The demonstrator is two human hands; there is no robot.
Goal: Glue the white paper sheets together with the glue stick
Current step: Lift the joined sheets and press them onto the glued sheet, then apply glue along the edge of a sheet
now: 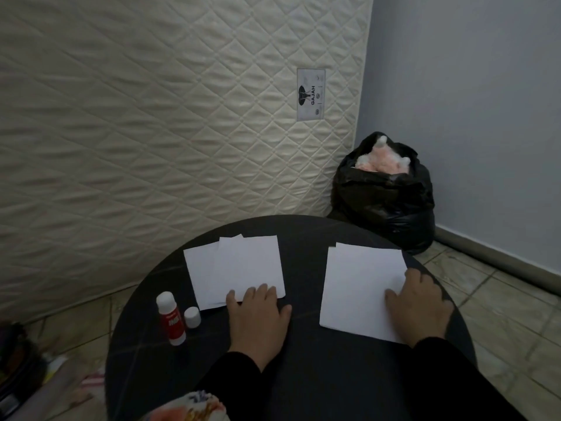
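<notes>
Head view: at lower left of the round dark table (303, 375) stands the glue stick (171, 318) (its cap (192, 316) just beside it). At centre, the left hand (258, 314) rests flat-fingered on the fanned paper sheets (239, 265); toward the right, the right hand (420, 305) lies flat on the second paper stack (358, 284).

Table (303, 375) black. Paper sheets (243, 265) white, plain. Glue stick (170, 319) white with red label; its cap (192, 316) white. Sleeves (455, 384) black. Mattress (151, 117) cream, diamond quilting. Wall (470, 101) pale blue-grey. Bag (385, 199) black, pink-white stuff inside. Floor (516, 314) beige tiles.
</notes>
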